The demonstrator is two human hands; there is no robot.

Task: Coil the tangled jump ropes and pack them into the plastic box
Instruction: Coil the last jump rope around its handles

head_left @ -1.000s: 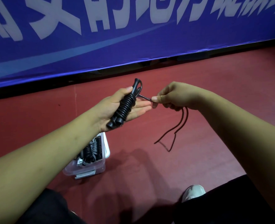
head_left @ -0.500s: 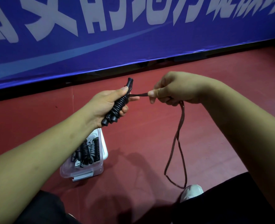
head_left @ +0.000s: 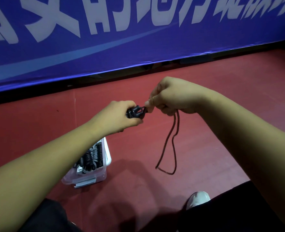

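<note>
Grips the jump-rope handles (head_left: 135, 112) in the closed left hand (head_left: 116, 118) as a steady core; pinches the cord (head_left: 169, 144) with the right hand (head_left: 170, 97) just beside them, probably to wind it. Has the plastic box (head_left: 91, 178) on the floor (head_left: 205, 114) below, near for packing.

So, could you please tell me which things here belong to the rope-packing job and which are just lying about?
Part of the job:
black ribbed jump-rope handles gripped by the left hand; dark cord loop pinched by the right hand; clear plastic box; coiled black ropes inside it.

Just lying about:
blue banner with white lettering; white shoe; red floor.
</note>
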